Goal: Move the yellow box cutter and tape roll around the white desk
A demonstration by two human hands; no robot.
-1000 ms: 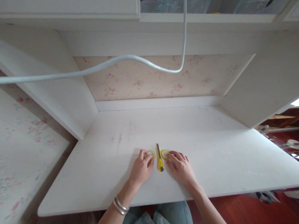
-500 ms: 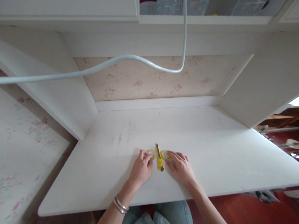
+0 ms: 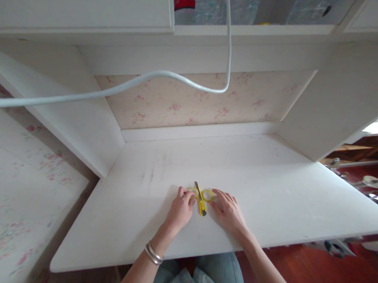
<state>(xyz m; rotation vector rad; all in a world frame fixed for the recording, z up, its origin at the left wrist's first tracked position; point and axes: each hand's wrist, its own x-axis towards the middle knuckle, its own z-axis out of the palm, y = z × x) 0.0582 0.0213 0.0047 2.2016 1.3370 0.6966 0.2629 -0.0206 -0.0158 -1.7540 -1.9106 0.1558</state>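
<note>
A small yellow utility knife lies on the white desk, pointing away from me. A yellow tape roll lies flat just right of it, and another yellow tape roll lies just left of it. My left hand, with bangles on the wrist, rests on the desk with its fingertips on the left roll. My right hand lies flat with fingers stretched, tips touching the right roll. Both rolls sit close against the knife.
A white cable hangs across the alcove in front of the flowered back wall. White side panels close in the desk left and right. A shelf above holds a red-labelled bottle and plastic wrap. Red floor and metal objects lie at right.
Both hands have nudged the tape rolls slightly inward, closer to the knife. The camera has tilted a little.
</note>
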